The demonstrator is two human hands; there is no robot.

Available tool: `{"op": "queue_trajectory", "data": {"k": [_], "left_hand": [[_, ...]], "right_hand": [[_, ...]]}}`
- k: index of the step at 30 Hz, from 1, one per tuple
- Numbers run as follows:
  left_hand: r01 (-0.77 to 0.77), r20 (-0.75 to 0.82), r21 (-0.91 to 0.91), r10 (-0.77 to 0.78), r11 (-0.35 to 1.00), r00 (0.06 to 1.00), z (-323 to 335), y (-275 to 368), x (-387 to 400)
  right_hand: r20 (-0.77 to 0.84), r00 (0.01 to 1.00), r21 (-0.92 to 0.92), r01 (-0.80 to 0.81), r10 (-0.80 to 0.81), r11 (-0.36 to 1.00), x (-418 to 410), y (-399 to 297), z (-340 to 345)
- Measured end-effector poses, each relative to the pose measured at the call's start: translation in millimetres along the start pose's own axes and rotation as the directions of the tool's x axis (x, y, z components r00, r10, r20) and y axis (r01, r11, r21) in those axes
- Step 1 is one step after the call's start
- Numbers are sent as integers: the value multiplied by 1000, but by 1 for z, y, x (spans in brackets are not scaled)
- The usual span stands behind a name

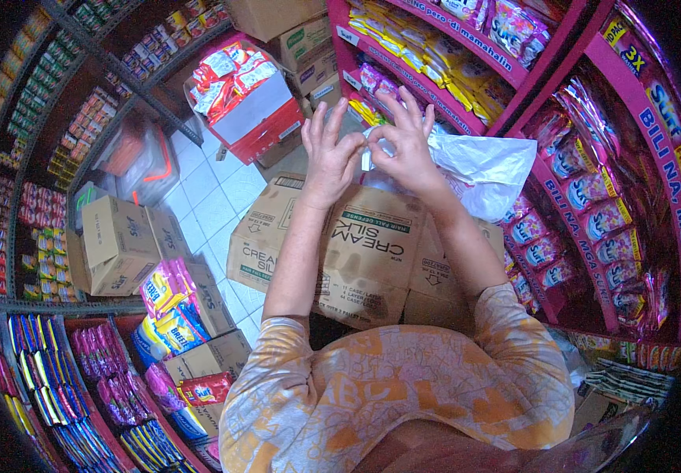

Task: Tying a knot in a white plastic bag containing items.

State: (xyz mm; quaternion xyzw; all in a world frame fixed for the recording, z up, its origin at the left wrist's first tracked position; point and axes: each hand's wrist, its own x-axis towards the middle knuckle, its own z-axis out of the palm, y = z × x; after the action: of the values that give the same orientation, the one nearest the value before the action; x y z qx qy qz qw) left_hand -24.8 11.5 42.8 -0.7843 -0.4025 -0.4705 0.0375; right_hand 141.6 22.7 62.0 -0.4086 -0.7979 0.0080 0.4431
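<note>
My left hand (330,155) and my right hand (402,143) are raised close together over a cardboard carton. On each, thumb and index finger are pinched together while the other fingers spread. A small white piece (366,158) shows between the pinched fingertips; it is too small to name and partly hidden. Beyond my right wrist lies a crumpled white plastic bag (488,171). The brown Cream Silk carton (376,248) stands directly before me, below both forearms. Another Cream Silk carton (260,242) is beside it on the left.
Pink shelves (553,195) with Surf packets curve along the right. An opened red-and-white box (258,112) holds sachets. Surf cartons (122,245) and Breeze packs (169,331) stand left of the tiled floor (216,204). Dark metal racks (18,195) hold canned goods.
</note>
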Motion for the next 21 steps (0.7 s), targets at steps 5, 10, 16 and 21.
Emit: {"op": "queue_trajectory", "data": {"k": [5, 10, 16, 21], "left_hand": [[-17, -8, -3, 17, 1000, 1000, 0, 0, 1], [-7, -5, -3, 7, 1000, 1000, 1, 0, 1], [-3, -18, -3, 3, 1000, 1000, 4, -1, 0], [83, -49, -167, -93, 982, 994, 9, -4, -4]], "right_hand": [[4, 1000, 5, 1, -1, 1000, 0, 2, 2], [24, 1000, 26, -6, 6, 1000, -2, 5, 7], [66, 996, 198, -74, 62, 977, -7, 12, 16], [186, 968, 582, -248, 170, 774, -11, 19, 24]]}}
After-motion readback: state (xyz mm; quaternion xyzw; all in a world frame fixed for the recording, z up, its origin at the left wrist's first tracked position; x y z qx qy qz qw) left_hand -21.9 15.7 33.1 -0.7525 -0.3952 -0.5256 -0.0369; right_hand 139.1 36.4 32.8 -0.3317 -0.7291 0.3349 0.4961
